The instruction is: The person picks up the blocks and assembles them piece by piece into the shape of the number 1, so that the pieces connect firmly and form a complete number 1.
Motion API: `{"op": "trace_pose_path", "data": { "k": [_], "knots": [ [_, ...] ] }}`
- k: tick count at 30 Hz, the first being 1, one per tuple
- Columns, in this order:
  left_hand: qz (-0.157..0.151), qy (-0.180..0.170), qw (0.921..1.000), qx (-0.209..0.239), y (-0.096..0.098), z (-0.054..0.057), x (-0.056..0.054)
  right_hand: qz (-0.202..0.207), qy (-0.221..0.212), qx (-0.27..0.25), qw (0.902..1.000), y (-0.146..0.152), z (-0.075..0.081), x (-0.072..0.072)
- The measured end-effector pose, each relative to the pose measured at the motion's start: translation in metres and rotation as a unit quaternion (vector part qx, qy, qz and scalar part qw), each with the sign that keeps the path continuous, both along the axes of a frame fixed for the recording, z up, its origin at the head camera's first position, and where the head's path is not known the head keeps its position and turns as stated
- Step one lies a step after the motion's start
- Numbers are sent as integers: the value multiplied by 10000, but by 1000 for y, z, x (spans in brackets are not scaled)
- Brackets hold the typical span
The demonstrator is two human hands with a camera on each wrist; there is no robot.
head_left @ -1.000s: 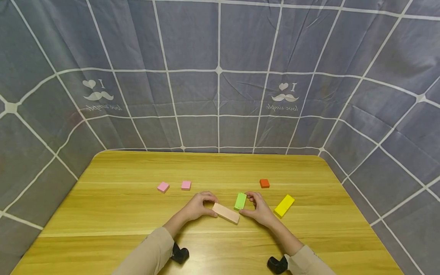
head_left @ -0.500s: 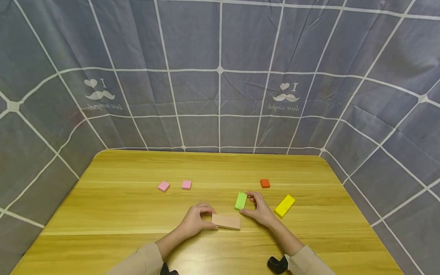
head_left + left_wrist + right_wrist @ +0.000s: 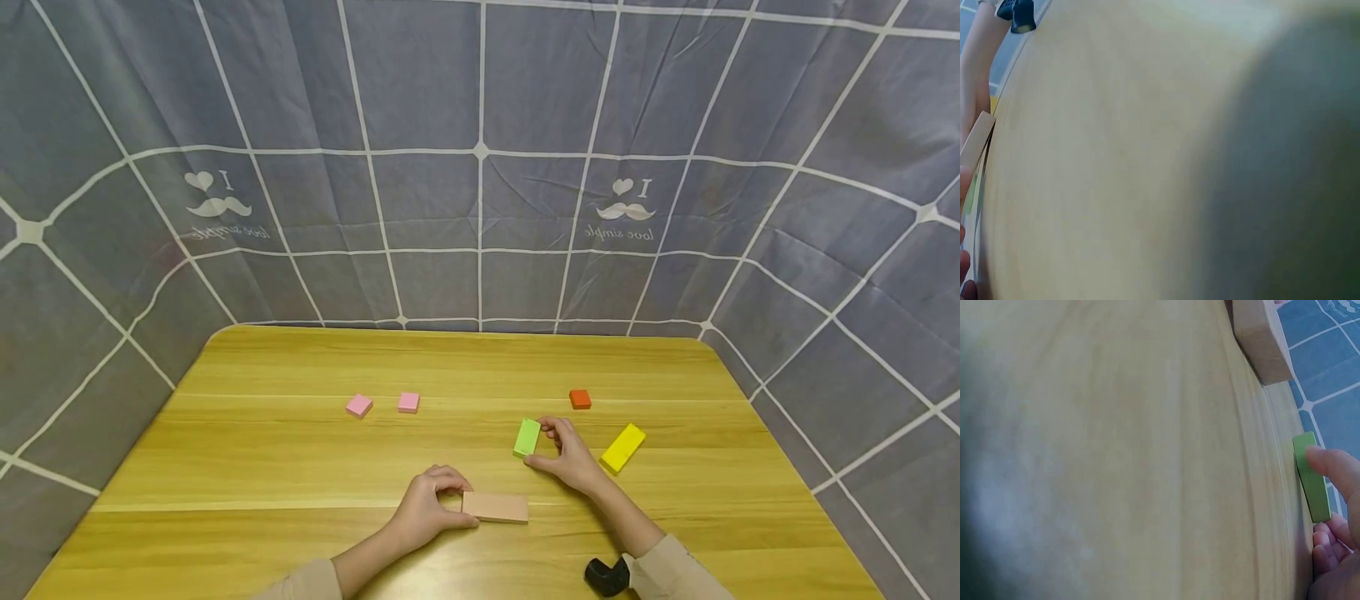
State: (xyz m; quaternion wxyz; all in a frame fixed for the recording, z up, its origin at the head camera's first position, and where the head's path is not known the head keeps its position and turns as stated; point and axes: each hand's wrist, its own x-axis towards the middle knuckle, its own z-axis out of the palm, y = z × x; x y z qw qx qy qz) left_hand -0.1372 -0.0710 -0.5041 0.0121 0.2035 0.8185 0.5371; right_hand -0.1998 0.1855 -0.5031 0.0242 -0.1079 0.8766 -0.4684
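Note:
My left hand (image 3: 423,512) pinches the left end of a plain wooden block (image 3: 497,507) between thumb and fingers, low over the front middle of the table. The block lies crosswise, its long side facing me. Just beyond it and to the right, my right hand (image 3: 567,458) holds a bright green block (image 3: 527,437) by its near and far ends. In the right wrist view the thumb presses on the green block (image 3: 1314,481), with the wooden block's end (image 3: 1263,344) above it. The left wrist view catches only part of the wooden block (image 3: 977,137) and some fingertips.
A yellow block (image 3: 622,448) lies right of my right hand, and a small orange-red square block (image 3: 580,399) sits behind it. Two small pink square blocks, a left one (image 3: 359,406) and a right one (image 3: 408,402), lie farther back. A grey checked curtain (image 3: 420,200) surrounds the wooden table (image 3: 262,467).
My left hand has drawn the wooden block toward me, away from the green one, and turned it from slanted to nearly crosswise. The right hand and green block stay in place.

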Motion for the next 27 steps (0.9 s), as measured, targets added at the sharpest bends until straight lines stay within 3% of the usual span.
{"op": "trace_pose_path", "data": {
  "k": [14,22,27],
  "knots": [
    [-100,416,9988,-253,4,-5,15,18,-75,-24,10000,1,-1,0],
    [-90,672,9965,-485,4,-9,17,41,-63,-14,10000,0,0,1],
    [-67,705,9960,-541,4,-9,18,28,-117,-52,9999,-9,25,13]
  ]
}}
